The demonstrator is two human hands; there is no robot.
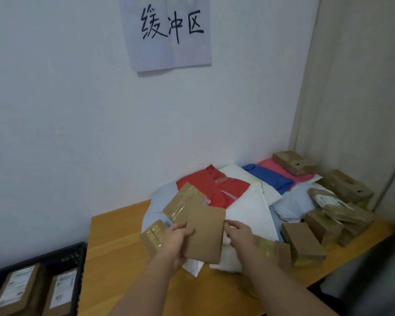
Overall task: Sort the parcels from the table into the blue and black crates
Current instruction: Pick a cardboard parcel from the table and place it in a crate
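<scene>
White wall behind, paper sign (168,30) taped high. Wooden table (114,242) in the corner; bare wood along its left and near edges, far right crowded. Black crate (78,258) on the floor off the left edge, two labelled boxes (16,290) inside. Left hand (178,241) grips a flat brown cardboard parcel (206,233) by its left edge, thumb on its face, lifted over the pile. Right hand (238,233) just beside the parcel's right edge, fingers curled; whether it touches, cannot tell. Parcel plain, unlabelled on the shown side. Soft mailers behind: red (214,185), white (249,213), blue (269,179). Taped brown boxes (303,242) stacked right.
</scene>
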